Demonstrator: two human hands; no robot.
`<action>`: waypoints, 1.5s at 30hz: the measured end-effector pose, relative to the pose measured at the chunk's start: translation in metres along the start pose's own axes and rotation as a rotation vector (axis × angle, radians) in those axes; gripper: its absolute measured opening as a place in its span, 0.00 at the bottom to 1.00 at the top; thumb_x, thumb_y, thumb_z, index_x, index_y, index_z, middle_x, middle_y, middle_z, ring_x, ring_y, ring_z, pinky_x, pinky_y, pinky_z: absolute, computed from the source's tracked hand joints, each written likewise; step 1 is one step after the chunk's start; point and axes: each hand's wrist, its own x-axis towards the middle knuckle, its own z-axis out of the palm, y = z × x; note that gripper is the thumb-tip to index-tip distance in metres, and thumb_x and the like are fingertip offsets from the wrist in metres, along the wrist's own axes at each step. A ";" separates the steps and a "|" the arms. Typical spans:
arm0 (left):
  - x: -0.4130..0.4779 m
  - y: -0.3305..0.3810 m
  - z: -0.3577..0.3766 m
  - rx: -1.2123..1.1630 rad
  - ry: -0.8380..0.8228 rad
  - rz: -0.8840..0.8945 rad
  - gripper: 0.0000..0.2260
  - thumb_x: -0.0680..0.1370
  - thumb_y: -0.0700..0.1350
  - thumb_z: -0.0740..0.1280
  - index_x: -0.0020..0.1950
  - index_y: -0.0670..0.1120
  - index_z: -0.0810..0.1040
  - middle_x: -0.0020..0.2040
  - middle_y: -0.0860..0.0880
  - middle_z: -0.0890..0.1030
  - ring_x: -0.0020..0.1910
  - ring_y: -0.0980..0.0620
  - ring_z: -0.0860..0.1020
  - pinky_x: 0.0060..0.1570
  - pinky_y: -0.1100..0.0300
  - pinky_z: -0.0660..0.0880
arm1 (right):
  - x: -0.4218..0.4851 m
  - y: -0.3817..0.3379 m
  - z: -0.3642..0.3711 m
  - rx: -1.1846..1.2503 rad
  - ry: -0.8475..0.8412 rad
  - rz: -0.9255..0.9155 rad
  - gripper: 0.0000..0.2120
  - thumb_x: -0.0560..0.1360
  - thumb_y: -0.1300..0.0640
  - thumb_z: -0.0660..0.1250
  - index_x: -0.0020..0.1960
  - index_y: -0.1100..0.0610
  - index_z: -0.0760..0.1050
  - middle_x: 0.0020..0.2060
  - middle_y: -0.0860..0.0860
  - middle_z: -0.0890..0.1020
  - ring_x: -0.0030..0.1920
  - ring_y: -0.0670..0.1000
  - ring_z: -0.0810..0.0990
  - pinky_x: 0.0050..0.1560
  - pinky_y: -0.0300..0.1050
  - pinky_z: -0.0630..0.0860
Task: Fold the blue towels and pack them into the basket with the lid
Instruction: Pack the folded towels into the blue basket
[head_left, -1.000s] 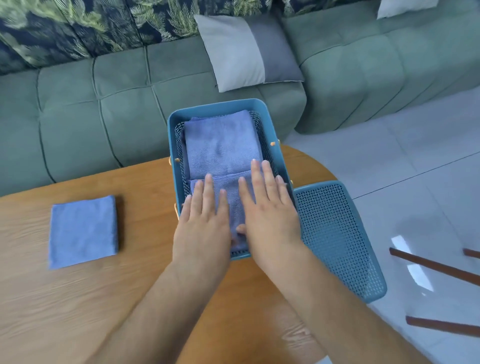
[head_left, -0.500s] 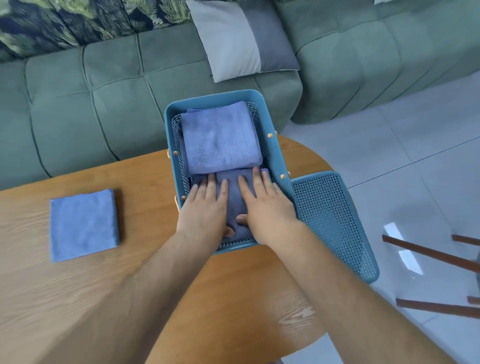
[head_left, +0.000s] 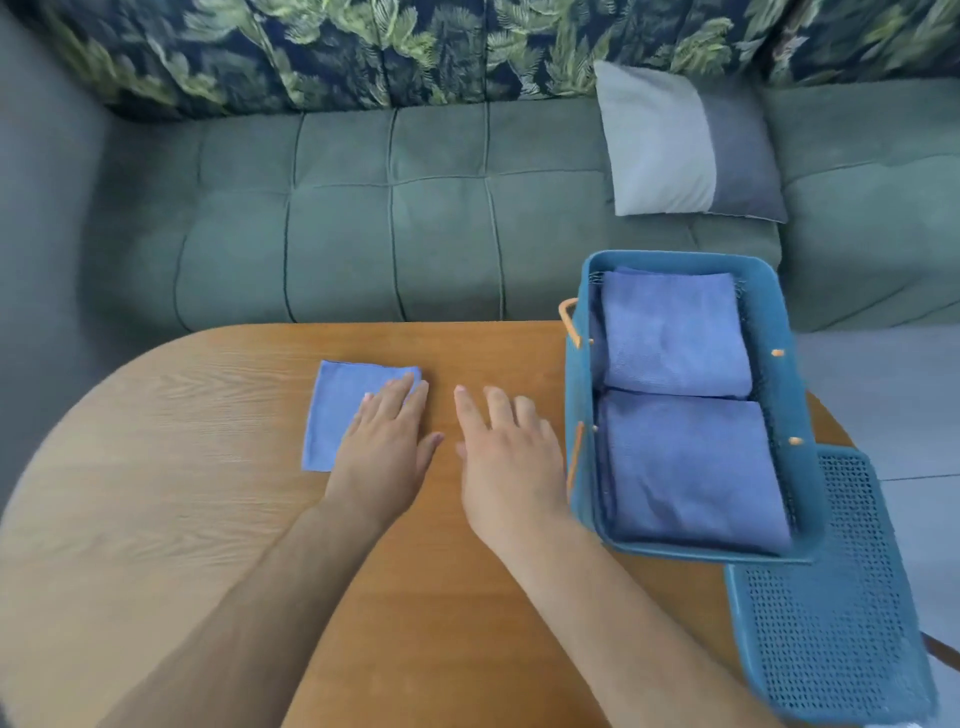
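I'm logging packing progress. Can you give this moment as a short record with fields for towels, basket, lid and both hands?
packed: far towel and near towel, folded, side by side in the basket
unpacked: loose towel, folded, on the table left of the basket
lid: off, lying by the basket's near right corner
left hand: flat, fingers on the loose towel
right hand: open, over bare wood, holding nothing

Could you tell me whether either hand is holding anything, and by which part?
Nothing is gripped: the left hand lies flat on the folded towel's right side, the right hand is open.
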 end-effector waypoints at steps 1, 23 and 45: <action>0.002 -0.018 0.003 0.011 -0.032 -0.046 0.29 0.84 0.53 0.60 0.81 0.45 0.57 0.81 0.46 0.57 0.80 0.47 0.55 0.78 0.53 0.48 | 0.011 -0.012 0.014 0.010 -0.043 -0.018 0.32 0.76 0.51 0.70 0.78 0.51 0.65 0.71 0.57 0.72 0.64 0.61 0.74 0.57 0.54 0.73; 0.012 -0.125 0.005 -0.667 -0.007 -0.490 0.24 0.76 0.39 0.70 0.71 0.50 0.73 0.61 0.54 0.76 0.60 0.54 0.75 0.54 0.63 0.74 | 0.069 -0.099 0.099 0.597 -0.210 0.329 0.29 0.75 0.64 0.63 0.73 0.47 0.65 0.66 0.51 0.61 0.57 0.58 0.74 0.53 0.51 0.77; 0.082 0.208 -0.012 -0.482 0.002 0.065 0.27 0.80 0.45 0.67 0.78 0.44 0.63 0.71 0.45 0.65 0.70 0.49 0.67 0.66 0.65 0.62 | 0.028 0.193 -0.099 0.369 0.081 0.415 0.21 0.83 0.52 0.61 0.75 0.51 0.66 0.69 0.56 0.63 0.66 0.60 0.68 0.66 0.55 0.69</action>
